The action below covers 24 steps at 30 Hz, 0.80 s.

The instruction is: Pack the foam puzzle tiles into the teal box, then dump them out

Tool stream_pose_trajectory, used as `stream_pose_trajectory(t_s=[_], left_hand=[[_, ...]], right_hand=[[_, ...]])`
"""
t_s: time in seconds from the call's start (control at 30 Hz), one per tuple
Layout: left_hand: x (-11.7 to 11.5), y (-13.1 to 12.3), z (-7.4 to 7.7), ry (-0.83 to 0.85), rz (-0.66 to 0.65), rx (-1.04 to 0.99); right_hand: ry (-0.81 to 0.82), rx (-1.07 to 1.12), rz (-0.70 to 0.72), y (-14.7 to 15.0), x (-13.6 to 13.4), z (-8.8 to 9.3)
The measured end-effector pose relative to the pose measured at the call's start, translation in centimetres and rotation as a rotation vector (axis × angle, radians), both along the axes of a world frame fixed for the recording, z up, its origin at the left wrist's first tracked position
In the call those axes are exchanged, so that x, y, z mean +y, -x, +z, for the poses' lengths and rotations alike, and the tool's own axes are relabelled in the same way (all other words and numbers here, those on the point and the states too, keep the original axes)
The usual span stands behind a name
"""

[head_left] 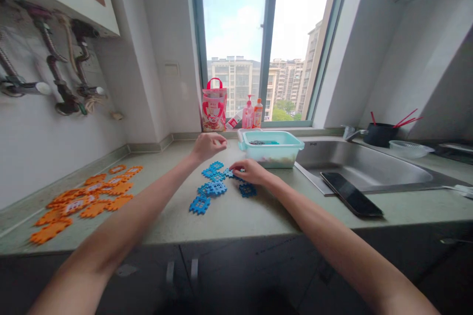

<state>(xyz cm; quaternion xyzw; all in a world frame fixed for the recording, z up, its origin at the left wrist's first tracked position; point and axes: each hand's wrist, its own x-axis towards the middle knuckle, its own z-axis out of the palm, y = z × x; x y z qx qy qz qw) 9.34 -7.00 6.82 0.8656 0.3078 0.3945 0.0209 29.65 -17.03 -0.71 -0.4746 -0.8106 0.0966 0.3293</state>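
Several blue interlocking plastic tiles [212,187] lie in a loose cluster on the grey-green counter [236,216]. My right hand [250,171] rests on the counter at the cluster's right side, fingers pinched on a blue tile [229,173]. My left hand [207,146] hovers above the far end of the cluster, curled into a loose fist; nothing shows between its fingers. Another blue tile [247,190] lies just below my right wrist.
Several orange tiles [83,199] are spread at the counter's left. A pale green tub [271,148] stands behind the blue tiles. A black phone [351,193] lies across the steel sink's [360,165] edge. Bottles [252,114] and a pink bag [214,106] line the windowsill.
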Motion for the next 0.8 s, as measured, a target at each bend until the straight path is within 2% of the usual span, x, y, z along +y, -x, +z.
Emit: stream_pose_trajectory(t_s=[0.07,0.13,0.2,0.23,0.33,0.5,0.6,0.7,0.8], left_hand=[[-0.8,-4.2,1.6,0.028,-0.034,-0.032],[-0.8,-7.6,2.7,0.098,0.010,-0.037],[-0.5,-9.2,3.0,0.152,0.077,0.000],[-0.2,-9.2,2.9,0.162,0.106,0.027],[0.6,-6.1,1.2,0.140,0.128,0.138],[2.2,3.9,-3.4,0.074,0.006,0.389],[3.1,8.4,-5.0,0.172,-0.046,0.400],[3.6,10.1,-5.2,0.309,-0.159,0.443],[3.5,10.0,-4.9,0.367,-0.220,0.484]], right_hand=[[-0.010,0.008,0.012,0.0,-0.1,-0.2],[-0.015,0.014,0.024,0.0,-0.3,-0.2],[-0.026,0.010,0.039,0.0,-0.5,-0.2],[-0.034,0.008,0.045,0.1,-0.6,-0.1],[-0.060,-0.005,0.037,0.0,-0.9,0.4],[-0.092,-0.050,-0.097,-0.7,-0.7,0.9],[-0.055,-0.092,-0.117,-1.0,-0.5,0.6],[-0.016,-0.142,-0.103,-0.9,-0.5,0.3],[-0.008,-0.153,-0.026,-0.7,-0.7,0.1]])
